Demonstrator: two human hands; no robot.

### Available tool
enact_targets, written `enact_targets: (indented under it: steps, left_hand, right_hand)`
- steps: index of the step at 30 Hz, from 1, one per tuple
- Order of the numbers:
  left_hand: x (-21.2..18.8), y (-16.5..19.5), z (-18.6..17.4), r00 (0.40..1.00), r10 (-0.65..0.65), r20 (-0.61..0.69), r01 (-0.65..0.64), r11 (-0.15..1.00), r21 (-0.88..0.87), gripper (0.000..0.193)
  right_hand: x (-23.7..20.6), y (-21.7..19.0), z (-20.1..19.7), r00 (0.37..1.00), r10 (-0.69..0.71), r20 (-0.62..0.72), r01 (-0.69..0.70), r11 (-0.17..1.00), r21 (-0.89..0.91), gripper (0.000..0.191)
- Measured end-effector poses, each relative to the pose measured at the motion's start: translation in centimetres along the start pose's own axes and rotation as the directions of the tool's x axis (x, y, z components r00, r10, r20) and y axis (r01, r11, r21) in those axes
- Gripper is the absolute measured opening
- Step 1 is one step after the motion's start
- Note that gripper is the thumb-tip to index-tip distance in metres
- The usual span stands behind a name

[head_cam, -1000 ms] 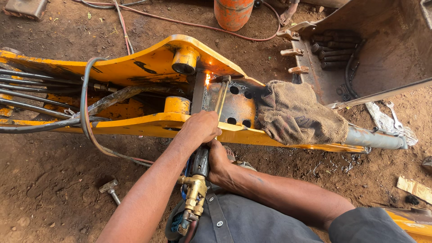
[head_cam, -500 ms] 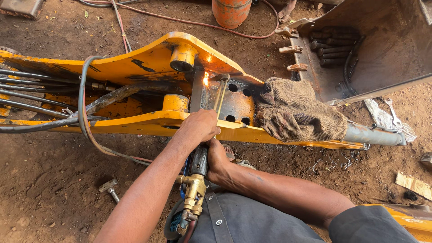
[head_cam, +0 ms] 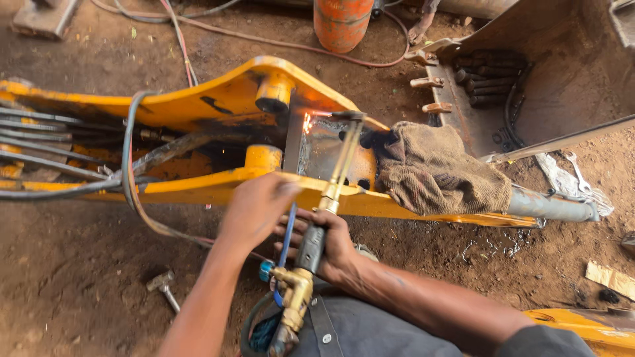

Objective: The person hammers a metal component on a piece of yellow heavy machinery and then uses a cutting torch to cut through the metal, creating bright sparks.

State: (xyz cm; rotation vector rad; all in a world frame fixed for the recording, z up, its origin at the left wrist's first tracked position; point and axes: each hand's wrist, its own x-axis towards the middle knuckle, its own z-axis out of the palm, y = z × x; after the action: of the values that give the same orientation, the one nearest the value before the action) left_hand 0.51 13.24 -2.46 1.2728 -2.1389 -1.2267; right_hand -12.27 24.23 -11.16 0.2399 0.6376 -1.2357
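My right hand (head_cam: 334,248) grips the dark handle of a brass gas cutting torch (head_cam: 311,248). Its long tube runs up to the tip (head_cam: 350,118), which sits over a grey steel plate (head_cam: 324,149) inside a yellow machine arm (head_cam: 218,99). Sparks glow at the plate's left edge (head_cam: 306,123). My left hand (head_cam: 256,208) lies on the near yellow edge, just left of the torch, fingers curled. A thin blue line (head_cam: 288,235) runs from under it; whether the hand holds it is hidden. Hoses hang from the torch's brass valve block (head_cam: 294,291).
A brown rag (head_cam: 436,168) lies over the arm to the right, above a grey steel rod (head_cam: 552,205). An orange gas cylinder (head_cam: 342,23) stands at the top, a digger bucket (head_cam: 549,79) at top right. Black hoses (head_cam: 129,165) cross the left. A hammer (head_cam: 164,285) lies in the dirt.
My left hand has come off the torch tube and shifted left onto the yellow edge. The torch tube now shows in full, and the view has moved closer.
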Motion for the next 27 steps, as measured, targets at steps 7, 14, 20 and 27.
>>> enact_targets:
  steps: [7,14,20,27]
  left_hand:
    - [-9.8,-5.1,-1.0,0.832,-0.270,0.485,0.470,0.808,-0.356,0.045]
    - [-12.7,-7.9,-0.8,0.878,-0.079,0.472,0.365,0.749,-0.553,0.034]
    - [-14.4,-10.3,-0.9,0.858,-0.112,0.502,0.391,0.775,-0.496,0.031]
    - [-14.0,-10.8,-1.7,0.771,-0.197,0.605,0.454,0.837,-0.307,0.041]
  right_hand:
    - [-3.1,-0.6,2.1,0.977,-0.181,0.111,0.183,0.983,-0.006,0.073]
    - [-4.0,1.6,3.5,0.962,-0.197,0.189,0.210,0.976,-0.052,0.078]
    - [-4.3,4.3,3.1,0.969,-0.206,0.136,0.213,0.976,-0.039,0.075]
    - [-3.2,5.3,1.7,0.986,-0.164,-0.024,0.163,0.986,-0.044,0.057]
